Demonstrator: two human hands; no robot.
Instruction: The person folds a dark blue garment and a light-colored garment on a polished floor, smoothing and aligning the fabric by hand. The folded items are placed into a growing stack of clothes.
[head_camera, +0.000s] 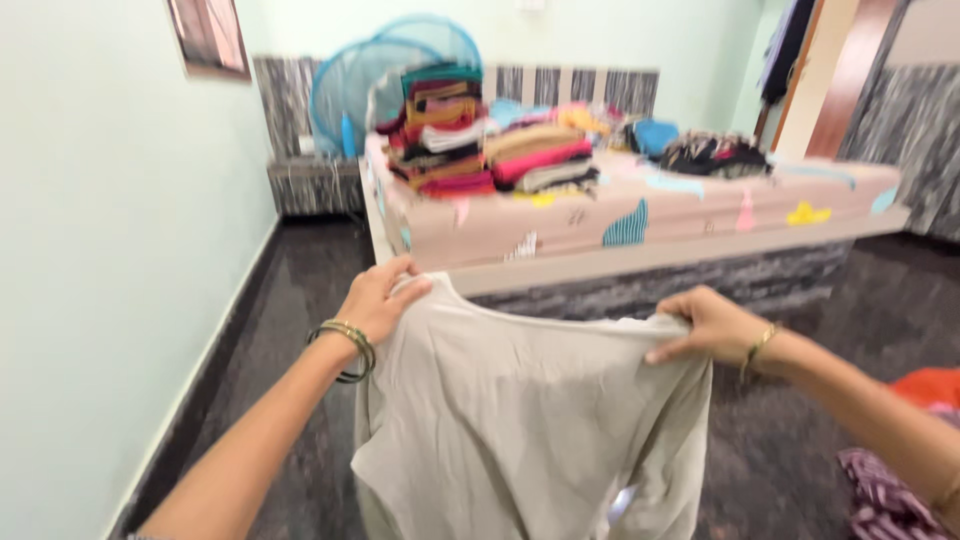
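Grey shirt (520, 420) hung mid-frame over the dark floor (800, 440), the left hand (375, 300) and right hand (715, 325) each pinching a shoulder, a grip best kept level and taut before the bed (680, 215).

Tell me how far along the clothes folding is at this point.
Done: two stacks of folded clothes sit on the bed. In hand: the left hand and right hand hold a pale grey garment up by its top edge, unfolded. Left: a dark loose heap on the bed, and orange and striped clothes on the floor at right.
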